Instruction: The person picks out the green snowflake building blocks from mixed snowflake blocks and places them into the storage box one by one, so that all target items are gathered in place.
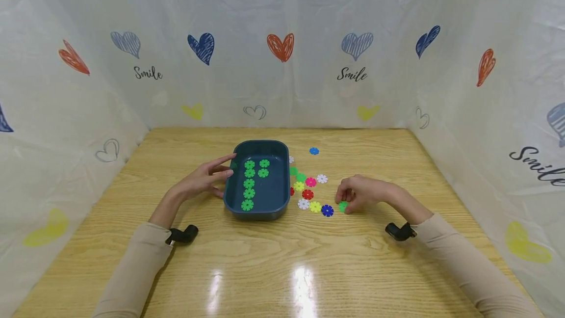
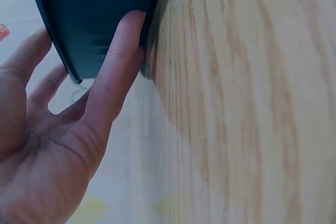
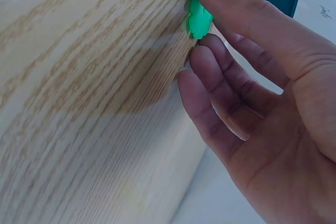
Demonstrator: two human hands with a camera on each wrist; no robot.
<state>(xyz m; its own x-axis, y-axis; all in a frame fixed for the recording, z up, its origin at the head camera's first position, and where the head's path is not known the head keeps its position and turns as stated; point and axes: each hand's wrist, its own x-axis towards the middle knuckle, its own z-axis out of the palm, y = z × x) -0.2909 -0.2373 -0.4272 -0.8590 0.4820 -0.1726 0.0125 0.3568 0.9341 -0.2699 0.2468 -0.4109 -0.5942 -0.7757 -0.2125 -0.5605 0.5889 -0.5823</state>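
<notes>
My left hand (image 1: 200, 178) rests against the left side of a dark teal tray (image 1: 253, 215), fingers extended along its outer wall. In the left wrist view, the fingertips touch the tray wall (image 2: 94, 19). Inside the tray lie several green notched interlocking discs (image 1: 249, 193), a column of them on the left and two beside it. My right hand (image 1: 364, 193) is low at the table, right of the loose discs. Its thumb and fingers close round the edges of a green interlocking disc (image 3: 199, 19), right at the wood surface.
Between tray and right hand lie loose discs: a dark blue disc (image 1: 327, 210), a yellow disc (image 1: 315, 207), a red disc (image 1: 307, 194), a pink disc (image 1: 311, 182) and several others. A light blue disc (image 1: 314, 151) lies farther back. A printed curtain (image 1: 247, 9) surrounds the wooden table (image 1: 256, 269).
</notes>
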